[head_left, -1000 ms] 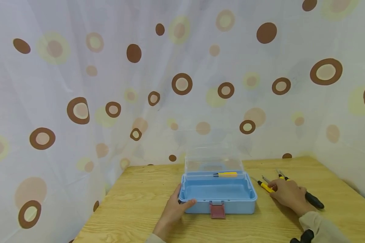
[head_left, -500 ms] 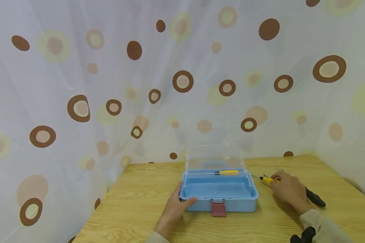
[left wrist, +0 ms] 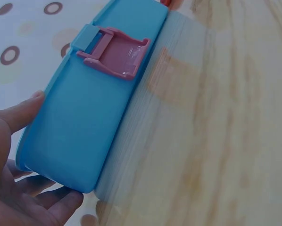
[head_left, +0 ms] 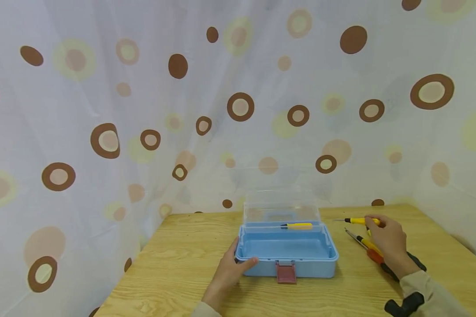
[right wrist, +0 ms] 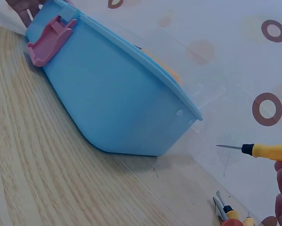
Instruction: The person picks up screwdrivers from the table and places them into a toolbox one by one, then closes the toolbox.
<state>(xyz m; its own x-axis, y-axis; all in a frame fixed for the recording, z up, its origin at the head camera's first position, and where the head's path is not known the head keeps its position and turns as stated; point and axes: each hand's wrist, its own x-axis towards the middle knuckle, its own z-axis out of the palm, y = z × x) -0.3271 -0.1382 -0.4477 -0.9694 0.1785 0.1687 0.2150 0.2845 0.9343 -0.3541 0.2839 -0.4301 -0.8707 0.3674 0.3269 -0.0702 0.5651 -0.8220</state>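
Observation:
A light blue toolbox (head_left: 311, 269) with its clear lid (head_left: 258, 213) raised stands on the table. My left hand (head_left: 227, 269) holds its left front corner, thumb at the front rim and fingers around the side. Between thumb and fingers my right hand (head_left: 389, 242) pinches a yellow-handled screwdriver (head_left: 357, 220), its metal tip pointing left. In the right wrist view this screwdriver (right wrist: 268, 151) is off the table, right of the box. Another yellow-handled screwdriver (head_left: 299, 226) lies along the back of the box. A mauve latch (head_left: 286, 273) hangs down in front.
Beneath and beside the right hand lie several tools: a yellow-handled screwdriver (head_left: 370, 245), a tool with an orange-and-black handle (head_left: 374, 256) and a black handle (head_left: 417, 262), partly hidden. A curtain with brown circles (head_left: 238, 110) surrounds the wooden table (head_left: 182, 264).
My right hand has picked up the yellow-handled screwdriver from among the tools and raised it back and to the right, uncovering the orange-and-black handle. My left hand stays on the toolbox.

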